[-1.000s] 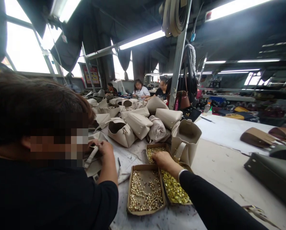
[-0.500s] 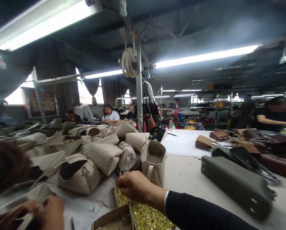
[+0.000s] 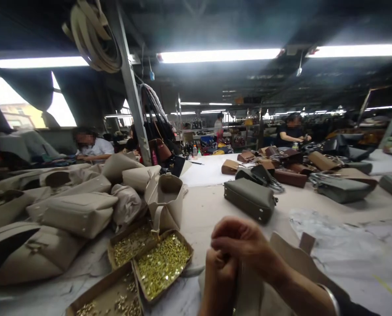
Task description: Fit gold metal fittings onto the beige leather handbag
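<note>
My left hand is closed at the edge of a beige leather bag, low in the head view. Over it bends my right hand, thumb and fingers pinched together against the left fingers. Whatever the right fingers hold is too small or hidden to make out. Part of the bag spreads to the right beneath my right forearm. Left of my hands stands a cardboard box full of small shiny gold metal pieces.
Two more boxes, a front box and a rear box, hold small metal pieces. Beige bags pile up at left, near an upright open bag. A dark green bag lies ahead. Co-workers sit further back.
My right hand has left the box of gold pieces and come to my left hand at the beige bag. The view has swung right; the co-worker's hands at left are out of sight.
</note>
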{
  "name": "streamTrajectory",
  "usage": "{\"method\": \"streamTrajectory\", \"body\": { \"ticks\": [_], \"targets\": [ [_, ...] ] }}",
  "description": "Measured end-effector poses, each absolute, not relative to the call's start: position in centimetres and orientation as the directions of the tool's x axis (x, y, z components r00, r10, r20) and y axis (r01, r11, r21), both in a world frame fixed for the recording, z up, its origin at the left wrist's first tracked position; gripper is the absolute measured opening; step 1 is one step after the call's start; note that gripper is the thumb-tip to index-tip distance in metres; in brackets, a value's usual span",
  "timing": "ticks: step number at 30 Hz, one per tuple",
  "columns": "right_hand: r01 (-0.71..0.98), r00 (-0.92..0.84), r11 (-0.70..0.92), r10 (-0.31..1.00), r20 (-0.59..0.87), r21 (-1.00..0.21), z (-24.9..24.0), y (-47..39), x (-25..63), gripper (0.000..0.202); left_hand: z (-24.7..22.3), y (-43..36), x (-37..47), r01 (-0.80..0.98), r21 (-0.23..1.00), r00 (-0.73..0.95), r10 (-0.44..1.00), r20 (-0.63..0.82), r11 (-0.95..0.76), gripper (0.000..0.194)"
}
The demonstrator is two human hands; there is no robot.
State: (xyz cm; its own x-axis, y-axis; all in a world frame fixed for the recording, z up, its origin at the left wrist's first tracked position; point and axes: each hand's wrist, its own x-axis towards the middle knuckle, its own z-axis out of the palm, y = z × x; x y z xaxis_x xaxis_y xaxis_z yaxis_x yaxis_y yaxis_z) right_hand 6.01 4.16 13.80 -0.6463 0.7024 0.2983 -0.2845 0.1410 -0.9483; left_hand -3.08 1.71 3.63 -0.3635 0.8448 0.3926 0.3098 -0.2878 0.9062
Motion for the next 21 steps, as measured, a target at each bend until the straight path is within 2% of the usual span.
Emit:
{"method": "streamTrajectory", "body": {
  "ticks": [2, 5, 9, 13, 15, 21],
  "targets": [
    [-0.292, -0.520, 0.103, 0.817, 0.248, -0.951, 11.9, 5.3, 8.6, 0.029, 3.7, 1.4, -2.2, 0.244, 0.921, -0.291, 0.883, 0.368, -0.304, 0.048],
    [-0.247, -0.415, 0.076, 0.893, 0.176, -0.966, 8.9, 6.4, 11.1, 0.031, 4.4, 0.8, -2.8, 0.208, 0.922, -0.212, 0.905, 0.368, -0.326, 0.032],
    [-0.179, -0.378, 0.151, 0.902, 0.210, -0.972, 6.9, 6.2, 12.5, 0.029, 4.9, 0.5, -2.7, 0.212, 0.915, -0.149, 0.914, 0.377, -0.343, 0.024],
    [-0.064, -0.377, 0.298, 0.876, 0.299, -0.952, 6.7, 5.8, 13.0, 0.021, 4.8, 0.5, -1.9, 0.224, 0.918, -0.151, 0.919, 0.364, -0.327, 0.027],
    [-0.034, -0.373, 0.308, 0.879, 0.298, -0.951, 6.6, 5.9, 13.2, 0.019, 4.9, 0.5, -1.8, 0.234, 0.916, -0.140, 0.921, 0.364, -0.327, 0.028],
    [-0.161, -0.398, 0.029, 0.913, 0.092, -0.986, 5.9, 6.6, 13.6, 0.026, 5.1, 0.3, -1.5, 0.272, 0.909, -0.134, 0.923, 0.360, -0.315, 0.030]
  ]
}}
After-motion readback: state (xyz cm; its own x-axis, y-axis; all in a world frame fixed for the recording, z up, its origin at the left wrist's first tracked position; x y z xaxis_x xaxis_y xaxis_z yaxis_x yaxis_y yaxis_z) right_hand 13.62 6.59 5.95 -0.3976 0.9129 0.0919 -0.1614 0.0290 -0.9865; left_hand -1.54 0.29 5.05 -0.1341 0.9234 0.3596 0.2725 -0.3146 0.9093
